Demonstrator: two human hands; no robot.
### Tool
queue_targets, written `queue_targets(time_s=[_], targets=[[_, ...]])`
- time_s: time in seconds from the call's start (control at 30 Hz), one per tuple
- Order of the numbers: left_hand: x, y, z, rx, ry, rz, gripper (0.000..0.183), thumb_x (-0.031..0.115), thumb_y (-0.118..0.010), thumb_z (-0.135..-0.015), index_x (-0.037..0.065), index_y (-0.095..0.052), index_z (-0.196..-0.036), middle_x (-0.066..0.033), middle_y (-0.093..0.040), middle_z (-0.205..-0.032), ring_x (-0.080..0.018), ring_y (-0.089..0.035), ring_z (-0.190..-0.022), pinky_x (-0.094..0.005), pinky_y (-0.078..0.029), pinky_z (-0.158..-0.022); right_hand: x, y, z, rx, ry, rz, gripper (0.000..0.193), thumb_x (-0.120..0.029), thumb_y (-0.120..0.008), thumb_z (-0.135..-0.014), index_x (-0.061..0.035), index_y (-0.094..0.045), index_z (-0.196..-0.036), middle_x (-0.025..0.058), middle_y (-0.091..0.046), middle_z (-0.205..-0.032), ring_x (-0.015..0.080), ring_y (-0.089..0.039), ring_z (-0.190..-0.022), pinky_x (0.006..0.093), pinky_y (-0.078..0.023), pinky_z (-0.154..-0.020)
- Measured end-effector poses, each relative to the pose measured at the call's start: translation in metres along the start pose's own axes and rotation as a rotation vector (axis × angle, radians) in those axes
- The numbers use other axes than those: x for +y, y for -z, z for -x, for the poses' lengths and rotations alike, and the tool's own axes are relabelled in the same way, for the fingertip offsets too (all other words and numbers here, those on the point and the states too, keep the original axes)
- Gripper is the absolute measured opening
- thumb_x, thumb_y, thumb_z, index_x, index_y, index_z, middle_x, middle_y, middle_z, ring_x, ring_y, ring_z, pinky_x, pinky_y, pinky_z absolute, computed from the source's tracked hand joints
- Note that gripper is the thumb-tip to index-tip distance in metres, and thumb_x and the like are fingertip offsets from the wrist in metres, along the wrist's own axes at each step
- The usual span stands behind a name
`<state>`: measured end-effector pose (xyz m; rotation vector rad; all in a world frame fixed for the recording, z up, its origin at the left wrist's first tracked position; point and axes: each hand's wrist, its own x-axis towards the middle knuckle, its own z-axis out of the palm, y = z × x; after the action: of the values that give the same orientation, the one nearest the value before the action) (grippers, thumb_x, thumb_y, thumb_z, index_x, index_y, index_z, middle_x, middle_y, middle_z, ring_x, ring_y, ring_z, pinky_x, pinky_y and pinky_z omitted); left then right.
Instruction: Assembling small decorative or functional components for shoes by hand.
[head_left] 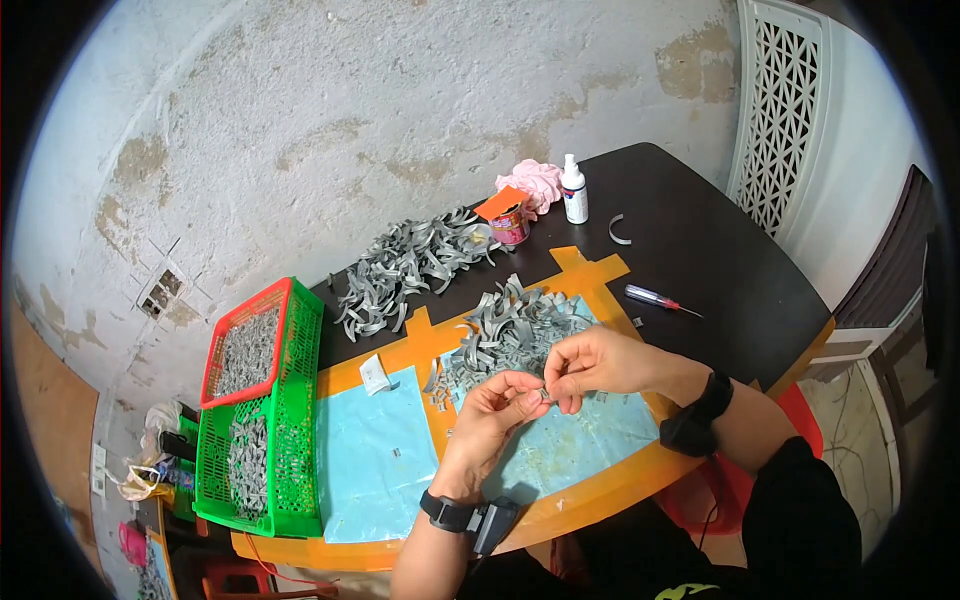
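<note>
My left hand [492, 410] and my right hand [592, 366] meet over the blue sheet [570, 450] near the table's front. Thumb and fingers of both are pinched together on a small grey piece [545, 396], mostly hidden by the fingertips; its exact kind cannot be made out. Just beyond them lies a heap of curved grey strips [515, 325], with many tiny grey pieces [480, 375] at its near side. Left of my left hand, a second blue sheet [370, 450] carries a small white packet [374, 374] at its far edge.
A larger pile of curved grey strips [410, 265] lies at the back. Green basket [297, 400] and red basket [212, 375], both filled with grey pieces, stand left. Further back are an orange-topped tin [509, 224], pink cloth [535, 183] and white spray bottle [574, 192]. A screwdriver [655, 297] lies right.
</note>
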<state>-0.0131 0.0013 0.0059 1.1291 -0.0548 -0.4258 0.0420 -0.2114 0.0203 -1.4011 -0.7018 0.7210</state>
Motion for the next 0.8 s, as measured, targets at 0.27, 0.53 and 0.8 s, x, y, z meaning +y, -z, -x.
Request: queue_targets(time_s=[0.27, 0.53, 0.8], targets=[[-0.001, -0.001, 0.002, -0.020, -0.018, -0.009, 0.012, 0.001, -0.062, -0.088, 0.003, -0.060, -0.099, -0.0055, -0.065, -0.092, -0.0133, -0.065, -0.087, -0.0228, -0.054, -0.079, 0.002, -0.002, 0.000, 0.031, -0.006, -0.114, 0.012, -0.007, -0.061, -0.089, 0.0029, -0.056, -0.094, 0.0101, -0.063, -0.085, 0.0162, -0.065, -0.073, 0.0272, -0.056, -0.064], [-0.002, 0.000, 0.000, -0.044, -0.048, -0.063, 0.012, 0.002, -0.063, -0.088, 0.003, -0.060, -0.100, -0.0057, -0.065, -0.092, -0.0132, -0.065, -0.087, -0.0227, -0.053, -0.079, 0.004, -0.001, 0.000, 0.004, -0.007, -0.121, 0.012, -0.008, -0.061, -0.090, 0.0026, -0.057, -0.093, 0.0080, -0.063, -0.083, 0.0147, -0.064, -0.072, 0.0264, -0.055, -0.065], [0.003, -0.008, 0.001, -0.009, -0.065, -0.110, 0.011, 0.004, -0.062, -0.089, 0.002, -0.060, -0.099, -0.0044, -0.065, -0.090, -0.0107, -0.063, -0.082, -0.0231, -0.051, -0.078, 0.010, 0.001, -0.003, 0.029, 0.045, 0.012, 0.011, -0.008, -0.063, -0.088, 0.0013, -0.059, -0.092, 0.0052, -0.062, -0.079, 0.0115, -0.061, -0.069, 0.0230, -0.050, -0.061]])
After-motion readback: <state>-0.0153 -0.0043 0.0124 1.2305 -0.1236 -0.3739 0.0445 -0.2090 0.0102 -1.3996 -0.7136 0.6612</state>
